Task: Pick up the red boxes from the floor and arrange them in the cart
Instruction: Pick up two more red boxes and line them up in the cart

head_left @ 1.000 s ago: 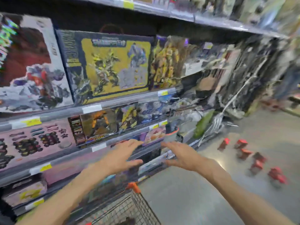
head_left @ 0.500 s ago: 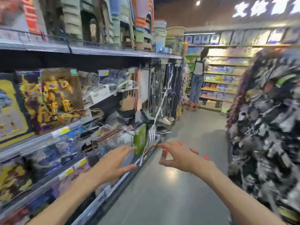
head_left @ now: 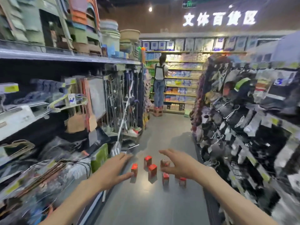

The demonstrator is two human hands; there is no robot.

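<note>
Since half a second ago the view has swung down the aisle, so the red boxes (head_left: pixel 152 170) now stand clustered on the floor (head_left: pixel 146 200) beyond the left hand (head_left: pixel 113 172) and right hand (head_left: pixel 180 166), both spread, empty, seemingly reaching towards them.

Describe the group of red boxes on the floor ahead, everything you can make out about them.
The red boxes are small upright cartons, apparently card, with bright red tops and darker red sides; any print is too blurred to read. About seven show, standing apart in a loose cluster on the grey aisle floor, between the shelving on either side. One at the right is partly hidden behind the right hand. Both hands hang open in front of them in this view, the left hand too; neither holds a box. No cart shows.
</note>
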